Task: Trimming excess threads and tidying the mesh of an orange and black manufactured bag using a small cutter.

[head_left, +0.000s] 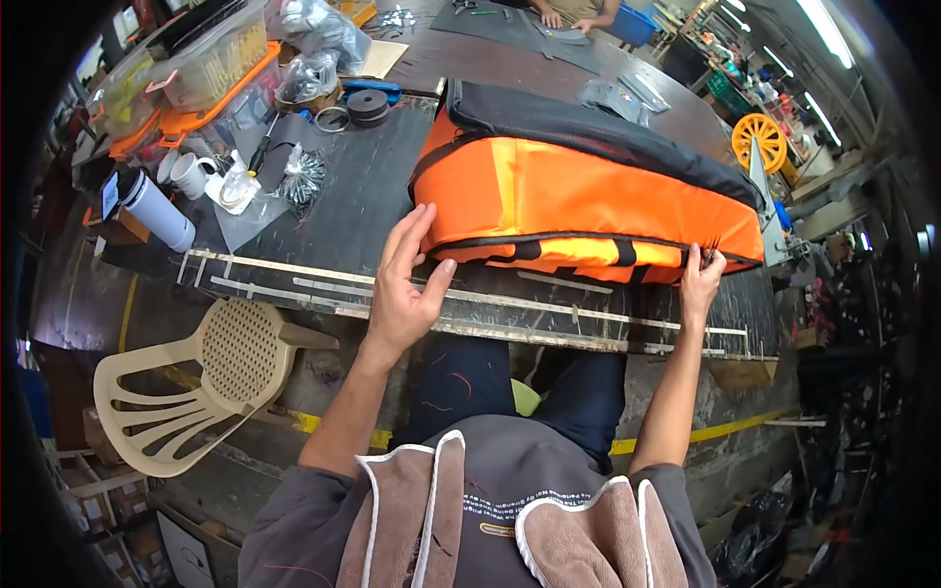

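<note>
A large orange bag [578, 191] with a black mesh top and black piping lies on its side along the table's near edge. Black straps cross its lower front panel. My left hand [404, 289] is by the bag's near left corner, fingers spread and thumb apart, holding nothing; whether the fingertips touch the fabric I cannot tell. At the lower right edge of the bag, my right hand [701, 279] has its fingers pinched around a small dark bit, too small to name, close to the black piping.
On the dark table [363, 176] to the left stand a tumbler [159, 211], mugs [188, 174], a screwdriver [261, 155], black tape rolls [368, 106] and plastic boxes [211, 73]. A beige plastic chair [240, 353] is at lower left. Across the table, another person's hands [569, 22] rest on dark pieces.
</note>
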Demonstrator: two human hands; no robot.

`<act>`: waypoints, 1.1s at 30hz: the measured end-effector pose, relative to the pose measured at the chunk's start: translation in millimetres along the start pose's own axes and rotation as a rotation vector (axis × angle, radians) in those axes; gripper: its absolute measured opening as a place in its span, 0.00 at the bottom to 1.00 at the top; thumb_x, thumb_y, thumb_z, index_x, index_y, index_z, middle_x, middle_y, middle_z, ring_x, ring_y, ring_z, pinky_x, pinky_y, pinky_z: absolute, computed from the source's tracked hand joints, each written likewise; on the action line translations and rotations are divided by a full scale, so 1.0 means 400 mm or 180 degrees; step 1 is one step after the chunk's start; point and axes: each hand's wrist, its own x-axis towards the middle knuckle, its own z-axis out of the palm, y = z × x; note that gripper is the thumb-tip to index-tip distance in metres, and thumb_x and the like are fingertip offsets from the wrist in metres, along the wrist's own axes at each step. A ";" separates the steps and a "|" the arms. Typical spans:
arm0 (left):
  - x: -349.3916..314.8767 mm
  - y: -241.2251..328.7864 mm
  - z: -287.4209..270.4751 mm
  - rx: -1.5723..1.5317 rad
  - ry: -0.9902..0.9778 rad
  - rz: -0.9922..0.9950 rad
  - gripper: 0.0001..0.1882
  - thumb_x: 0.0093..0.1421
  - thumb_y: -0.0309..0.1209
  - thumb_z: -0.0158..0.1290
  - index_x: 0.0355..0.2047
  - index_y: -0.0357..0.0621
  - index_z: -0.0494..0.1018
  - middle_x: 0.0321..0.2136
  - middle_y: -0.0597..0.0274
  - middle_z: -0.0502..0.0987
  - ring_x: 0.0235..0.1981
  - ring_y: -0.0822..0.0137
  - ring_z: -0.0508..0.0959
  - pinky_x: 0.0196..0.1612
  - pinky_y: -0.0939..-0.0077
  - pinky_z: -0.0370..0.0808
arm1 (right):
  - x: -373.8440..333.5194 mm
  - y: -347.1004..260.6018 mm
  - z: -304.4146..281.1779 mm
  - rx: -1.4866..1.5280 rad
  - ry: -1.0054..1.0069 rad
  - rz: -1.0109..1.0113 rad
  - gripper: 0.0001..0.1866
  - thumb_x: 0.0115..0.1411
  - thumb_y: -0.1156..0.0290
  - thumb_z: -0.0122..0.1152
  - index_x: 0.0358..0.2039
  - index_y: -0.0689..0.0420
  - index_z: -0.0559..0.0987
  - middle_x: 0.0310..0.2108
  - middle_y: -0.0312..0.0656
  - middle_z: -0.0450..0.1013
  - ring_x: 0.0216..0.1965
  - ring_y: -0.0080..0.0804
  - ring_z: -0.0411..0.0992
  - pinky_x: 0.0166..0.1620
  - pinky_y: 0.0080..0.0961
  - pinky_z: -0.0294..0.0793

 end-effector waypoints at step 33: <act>0.019 0.021 0.667 -0.0866 -0.0630 0.0597 0.14 0.61 0.28 0.74 0.45 0.40 0.85 0.46 0.50 0.88 0.51 0.52 0.88 0.53 0.62 0.83 | -0.113 -0.265 -0.300 0.0773 0.0685 -0.0239 0.16 0.75 0.66 0.75 0.42 0.57 0.73 0.36 0.30 0.65 0.34 0.20 0.62 0.39 0.22 0.68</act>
